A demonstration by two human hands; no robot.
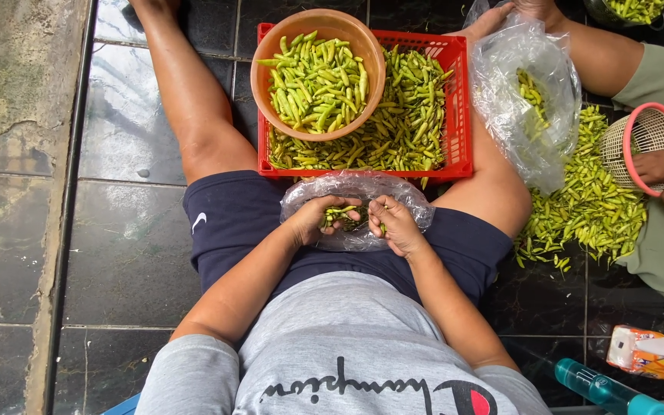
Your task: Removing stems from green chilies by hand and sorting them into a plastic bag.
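The left hand [318,219] is curled shut around a small bunch of green chillies [340,215], thumb over the top so none slip out. Just beside it, almost touching, the right hand [395,224] pinches one more chilli between its fingertips, close enough to work on the same bunch. Both hands rest on a clear plastic bag [355,188] spread across the lap, which seems to be there to catch whatever falls from them.

Directly ahead of the hands, between the outstretched legs, sits a red crate [459,107] heaped with chillies, within easy reach. An orange bowl [267,54], also full, is perched on the crate's far left part.

Well off to the right of the right hand, a loose pile of chillies [589,207] lies on the dark tiled floor [128,253], where another person holds a pink basket [651,146] and a second plastic bag [524,100] stands open.
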